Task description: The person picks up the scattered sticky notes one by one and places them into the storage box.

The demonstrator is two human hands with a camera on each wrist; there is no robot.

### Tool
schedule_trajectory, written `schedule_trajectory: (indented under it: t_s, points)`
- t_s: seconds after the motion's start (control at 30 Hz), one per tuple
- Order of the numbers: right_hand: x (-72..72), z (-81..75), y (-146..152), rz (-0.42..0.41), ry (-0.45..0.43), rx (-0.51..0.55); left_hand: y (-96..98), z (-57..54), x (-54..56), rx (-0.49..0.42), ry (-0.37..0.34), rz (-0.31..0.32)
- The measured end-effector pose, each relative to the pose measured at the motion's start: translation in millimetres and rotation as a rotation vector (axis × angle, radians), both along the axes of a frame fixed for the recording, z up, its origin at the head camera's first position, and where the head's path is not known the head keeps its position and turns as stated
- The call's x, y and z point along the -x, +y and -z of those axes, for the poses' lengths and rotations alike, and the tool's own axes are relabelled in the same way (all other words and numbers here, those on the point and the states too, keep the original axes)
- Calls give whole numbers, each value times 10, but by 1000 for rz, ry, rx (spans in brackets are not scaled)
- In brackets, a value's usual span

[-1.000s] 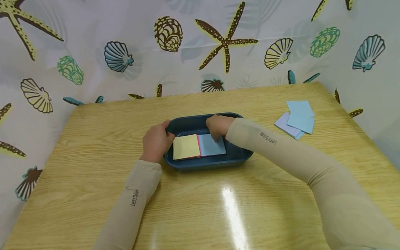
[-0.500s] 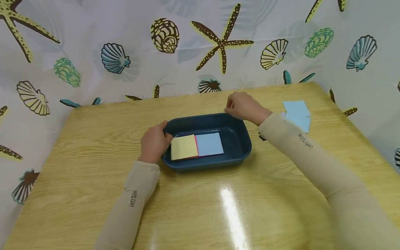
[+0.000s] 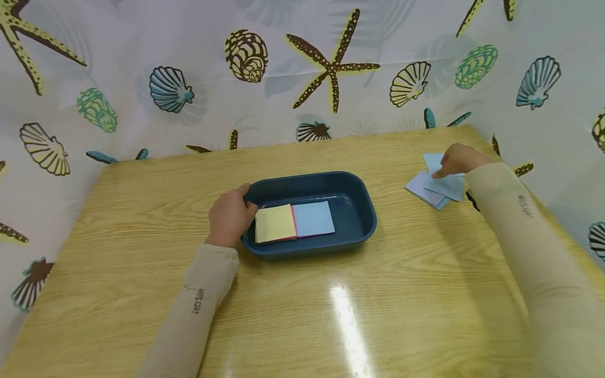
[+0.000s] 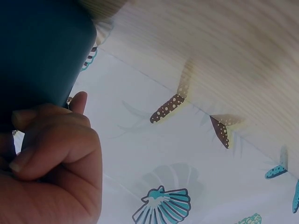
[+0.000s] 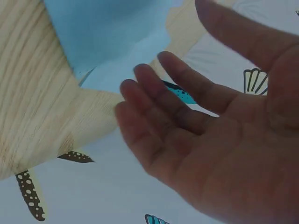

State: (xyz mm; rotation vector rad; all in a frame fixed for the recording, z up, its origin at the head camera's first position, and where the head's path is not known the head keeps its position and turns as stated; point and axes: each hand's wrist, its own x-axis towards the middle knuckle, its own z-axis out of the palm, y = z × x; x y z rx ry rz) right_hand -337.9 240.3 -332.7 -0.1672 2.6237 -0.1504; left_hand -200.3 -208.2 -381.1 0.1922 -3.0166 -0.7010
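My left hand [image 3: 230,215] grips the left end of a dark blue plastic basin [image 3: 312,249]. In the left wrist view, the curled fingers [image 4: 60,147] are at the basin's wall [image 4: 42,51]. Inside lie a yellow square of note paper [image 3: 276,224] and, beside it, a light blue one [image 3: 313,218], each with pink showing at an edge. At the far right my right hand [image 3: 461,160] hovers over loose light blue paper squares [image 3: 446,188] with a lavender one [image 3: 419,183] among them. Its fingers are spread and bent loosely, holding nothing, in the right wrist view.
The basin and loose papers rest on a light wooden table [image 3: 129,272]. Behind it and along the sides hangs a white cloth [image 3: 285,116] printed with shells and starfish. The basin's right half shows its bare floor [image 3: 350,213].
My right hand has risen out of the basin and travelled right to the loose paper squares. The left hand keeps its grip on the basin, and the papers inside stay put.
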Motion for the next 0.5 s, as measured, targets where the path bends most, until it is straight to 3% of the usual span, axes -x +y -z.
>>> schedule_trajectory:
  t_s: [0.17, 0.5]
  points:
    - [-24, 73, 89, -5, -121, -92, -3, 2, 0, 2, 5, 4]
    - [-46, 157, 113, 39, -98, -41, -2, -8, -4, 2, 6, 4]
